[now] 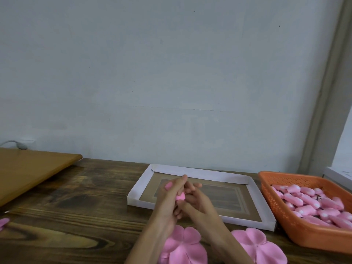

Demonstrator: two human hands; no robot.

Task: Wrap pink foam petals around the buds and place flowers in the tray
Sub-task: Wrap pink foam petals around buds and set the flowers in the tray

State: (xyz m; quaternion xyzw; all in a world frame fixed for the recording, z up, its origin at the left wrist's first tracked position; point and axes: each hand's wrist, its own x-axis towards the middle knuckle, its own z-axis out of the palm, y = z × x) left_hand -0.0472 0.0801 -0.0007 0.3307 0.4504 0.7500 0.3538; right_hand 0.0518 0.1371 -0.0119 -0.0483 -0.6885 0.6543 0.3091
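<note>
Over tray (200, 173) | left hand (168, 197), right hand (197, 201) pressed together | pinching bud (180, 196)

Dark-stained wooden table (76, 216) runs along 6 o'clock, with a lighter orange-brown wooden board (28, 172) over at 9 o'clock. Pale blue-grey painted wall (171, 73) fills 12 o'clock. A thin grey cable (17, 144) shows just above the board, and a grey window frame (323, 111) at 3 o'clock.

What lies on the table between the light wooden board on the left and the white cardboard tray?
Nothing: in the head view only bare dark wooden table separates the wooden board from the cardboard tray.
</note>
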